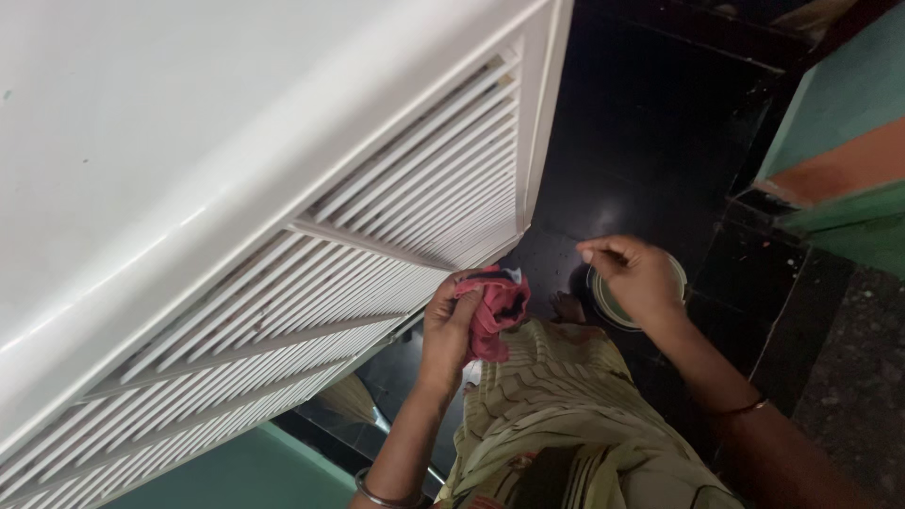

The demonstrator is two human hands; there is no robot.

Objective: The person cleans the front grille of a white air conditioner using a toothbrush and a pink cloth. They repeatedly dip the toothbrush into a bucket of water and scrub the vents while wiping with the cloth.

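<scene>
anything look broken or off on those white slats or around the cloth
Nothing stands out. The white louvred grille shows even, unbroken slats. The left hand bunches a red cloth against its lower edge; the right hand hovers over a pale bowl on the dark floor.

Head camera looks steeply down, close over a white louvred cooler (283,236), apparently.
</scene>
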